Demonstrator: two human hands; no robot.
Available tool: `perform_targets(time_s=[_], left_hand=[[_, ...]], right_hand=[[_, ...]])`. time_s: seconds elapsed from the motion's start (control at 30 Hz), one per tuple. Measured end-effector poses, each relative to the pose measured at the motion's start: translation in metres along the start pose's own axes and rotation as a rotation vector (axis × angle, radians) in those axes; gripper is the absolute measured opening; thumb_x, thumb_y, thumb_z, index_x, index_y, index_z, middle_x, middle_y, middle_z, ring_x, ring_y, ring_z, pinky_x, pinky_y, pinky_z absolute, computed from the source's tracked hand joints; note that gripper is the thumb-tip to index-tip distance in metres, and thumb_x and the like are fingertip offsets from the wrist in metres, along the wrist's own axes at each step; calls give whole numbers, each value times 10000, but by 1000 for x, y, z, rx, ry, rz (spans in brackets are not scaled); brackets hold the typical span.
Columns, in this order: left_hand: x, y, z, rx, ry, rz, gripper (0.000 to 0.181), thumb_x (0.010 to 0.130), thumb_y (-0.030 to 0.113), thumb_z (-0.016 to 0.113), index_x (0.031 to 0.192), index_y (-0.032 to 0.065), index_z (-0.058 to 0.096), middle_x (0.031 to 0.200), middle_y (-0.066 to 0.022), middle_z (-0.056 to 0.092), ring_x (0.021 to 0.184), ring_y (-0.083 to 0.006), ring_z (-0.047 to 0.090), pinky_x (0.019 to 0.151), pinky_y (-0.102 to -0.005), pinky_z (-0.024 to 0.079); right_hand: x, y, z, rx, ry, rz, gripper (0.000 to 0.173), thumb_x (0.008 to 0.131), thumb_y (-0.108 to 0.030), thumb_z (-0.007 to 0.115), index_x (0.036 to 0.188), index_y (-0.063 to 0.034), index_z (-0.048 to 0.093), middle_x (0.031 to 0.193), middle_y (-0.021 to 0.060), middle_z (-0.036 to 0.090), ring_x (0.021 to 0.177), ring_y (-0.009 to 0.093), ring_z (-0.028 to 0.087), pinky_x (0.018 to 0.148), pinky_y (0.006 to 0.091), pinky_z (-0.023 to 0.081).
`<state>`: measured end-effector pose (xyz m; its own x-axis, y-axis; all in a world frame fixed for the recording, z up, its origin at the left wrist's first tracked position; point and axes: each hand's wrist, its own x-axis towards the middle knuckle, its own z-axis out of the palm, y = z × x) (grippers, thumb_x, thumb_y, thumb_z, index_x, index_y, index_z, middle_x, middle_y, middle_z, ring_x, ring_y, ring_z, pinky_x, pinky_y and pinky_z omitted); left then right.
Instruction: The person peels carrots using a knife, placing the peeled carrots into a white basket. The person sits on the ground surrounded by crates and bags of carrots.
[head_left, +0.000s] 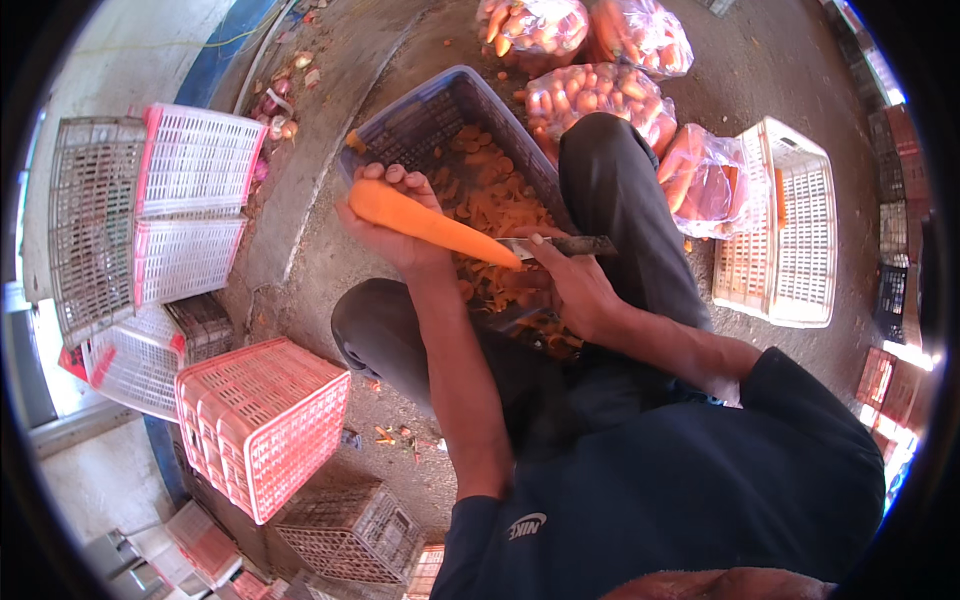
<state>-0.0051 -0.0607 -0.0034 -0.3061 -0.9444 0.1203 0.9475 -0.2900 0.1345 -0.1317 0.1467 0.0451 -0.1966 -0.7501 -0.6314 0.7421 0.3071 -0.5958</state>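
Observation:
My left hand (397, 225) holds a large, smooth orange carrot (427, 222) by its thick end. The carrot slants down to the right, and its thin tip reaches my right hand (574, 281). That hand grips a knife (574, 245), whose blade lies behind the carrot near the tip; whether the two touch I cannot tell. Below both hands stands a blue plastic crate (480, 82) between my knees. Orange carrot peelings and round slices (487, 180) lie in it. Some of the crate and its contents are hidden by my hands and legs.
Clear plastic bags of carrots (600, 97) sit beyond my right knee, one bag (705, 180) against a white plastic crate (806, 225). Red crates (262, 420) and white crates (199, 161) stand at the left. Onions (277, 112) lie on the floor by the wall.

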Motion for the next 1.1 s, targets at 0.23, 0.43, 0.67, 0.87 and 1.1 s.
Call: perform_targets(time_s=[0.23, 0.43, 0.67, 0.87, 1.1], left_hand=[[-27, 0, 19, 223, 106, -43, 351, 1091, 409, 551, 969, 109, 687, 1120, -85, 751, 1148, -320, 688, 1098, -547, 505], [-94, 18, 51, 343, -13, -390, 758, 1005, 298, 626, 1634, -63, 408, 1728, -236, 376, 1554, -377, 447, 1178, -577, 473], [-117, -7, 53, 598, 41, -721, 743, 1036, 280, 674, 1641, -18, 362, 1408, -227, 602, 1090, -313, 711, 860, -413, 636], [-117, -21, 40, 737, 35, -674, 449, 1060, 246, 648, 1418, 1, 534, 1090, -149, 661, 859, -240, 693, 769, -376, 594], [-126, -23, 60, 780, 96, -506, 407, 1142, 295, 521, 1466, 49, 510, 997, -113, 638, 781, -192, 639, 726, -333, 566]], right_hand=[[41, -38, 15, -78, -42, -356, 413, 1113, -305, 631, 1390, 0, 622, 1201, 117, 723, 971, 201, 737, 726, 344, 637], [79, -103, -3, -697, -233, -579, 334, 1103, -253, 627, 1309, -6, 716, 1075, 49, 726, 955, 126, 673, 803, 291, 578], [80, -116, 20, -766, -359, -680, 272, 1103, -244, 642, 1294, -80, 746, 1044, 15, 776, 855, 61, 668, 760, 259, 552], [71, -109, 0, -428, -125, -812, 320, 1112, -295, 652, 1320, -63, 726, 984, 14, 764, 860, 74, 665, 742, 264, 548], [60, -128, -16, -613, -238, -804, 369, 1138, -395, 604, 1240, -65, 733, 980, 35, 757, 840, 93, 656, 753, 271, 542]])
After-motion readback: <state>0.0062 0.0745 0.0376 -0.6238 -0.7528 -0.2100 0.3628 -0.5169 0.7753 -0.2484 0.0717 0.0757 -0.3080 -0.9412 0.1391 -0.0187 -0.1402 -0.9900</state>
